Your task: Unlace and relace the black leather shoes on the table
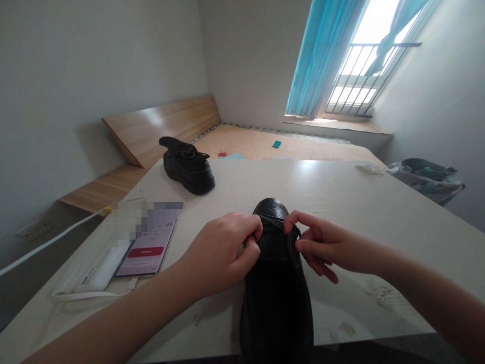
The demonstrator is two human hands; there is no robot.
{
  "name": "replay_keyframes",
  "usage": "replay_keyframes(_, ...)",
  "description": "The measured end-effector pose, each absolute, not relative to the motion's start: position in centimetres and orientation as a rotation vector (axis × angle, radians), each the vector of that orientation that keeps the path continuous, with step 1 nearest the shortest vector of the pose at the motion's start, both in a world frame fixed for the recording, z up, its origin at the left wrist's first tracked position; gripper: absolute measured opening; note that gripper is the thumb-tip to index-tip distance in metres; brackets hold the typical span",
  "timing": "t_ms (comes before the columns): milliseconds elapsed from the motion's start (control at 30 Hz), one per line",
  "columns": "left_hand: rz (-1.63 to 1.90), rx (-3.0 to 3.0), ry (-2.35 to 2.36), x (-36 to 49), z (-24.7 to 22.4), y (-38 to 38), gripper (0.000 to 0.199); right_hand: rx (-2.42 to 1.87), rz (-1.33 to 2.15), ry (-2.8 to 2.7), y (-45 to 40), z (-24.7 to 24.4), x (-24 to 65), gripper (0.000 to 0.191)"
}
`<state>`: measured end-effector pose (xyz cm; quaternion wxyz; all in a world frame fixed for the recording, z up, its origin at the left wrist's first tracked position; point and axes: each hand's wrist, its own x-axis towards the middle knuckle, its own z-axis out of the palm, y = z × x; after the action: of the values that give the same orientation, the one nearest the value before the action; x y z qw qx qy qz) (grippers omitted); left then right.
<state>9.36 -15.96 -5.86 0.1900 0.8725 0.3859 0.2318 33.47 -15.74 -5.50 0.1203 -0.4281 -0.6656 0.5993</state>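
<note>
A black leather shoe (275, 303) lies on the white table before me, its toe pointing away and its dark opening toward me. Thin black shoelaces (272, 221) cross over its front, between my hands. My left hand (231, 247) is closed at the left side of the lacing, its thumb and curled fingers pinching a shoelace; the fingertips partly hide it. On the right side, my right hand (316, 242) pinches the lace by the eyelet flap with index finger and thumb, while its other fingers hang loosely. A second black shoe (187, 164) stands at the table's far left.
Left of my hands, a phone (147, 247) with a lit screen lies beside a white power strip (102, 268) and its cable. Beyond the white table (303, 182) is a bed (257, 139) with a wooden headboard. A bag (428, 177) stands past the right edge.
</note>
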Motion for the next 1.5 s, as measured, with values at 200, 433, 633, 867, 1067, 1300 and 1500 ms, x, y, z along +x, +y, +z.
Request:
replay_keyframes(200, 0.665, 2.463, 1.076, 9.4, -5.9, -15.9, 0.007, -1.205, 1.763, -1.873, -14.8, -6.6, 33.4, 0.027)
replay_keyframes(433, 0.671, 2.500, 1.073, 9.2, -5.9, -16.1, 0.008, -1.514, 0.590, -2.526, -17.3, -3.6, 31.8, 0.029)
replay_keyframes(633, 0.671, 2.532, 1.088, 9.3, -5.9, -16.0, 0.016, -1.589, 0.314, -2.540, -19.5, -2.5, 30.2, 0.012)
replay_keyframes(867, 0.859, 2.475, 1.030, 9.4, -5.8, -16.4, 0.014, -1.427, 0.154, -2.358, -19.9, -2.8, 30.3, 0.012)
replay_keyframes(1067, 1.109, 2.241, 0.822, 9.2, -5.3, -16.9, 0.011, -1.189, 0.097, -2.103, -20.7, -2.3, 29.3, 0.009)
replay_keyframes(1300, 1.140, 2.029, 0.881, 9.1, -5.9, -16.9, 0.006, -1.065, 0.204, -2.079, -20.9, -3.6, 27.9, 0.008)
replay_keyframes(1500, 1.210, 2.229, 0.748, 9.0, -5.8, -16.6, 0.004, -1.087, 0.257, -2.081, -20.3, -4.1, 27.6, 0.009)
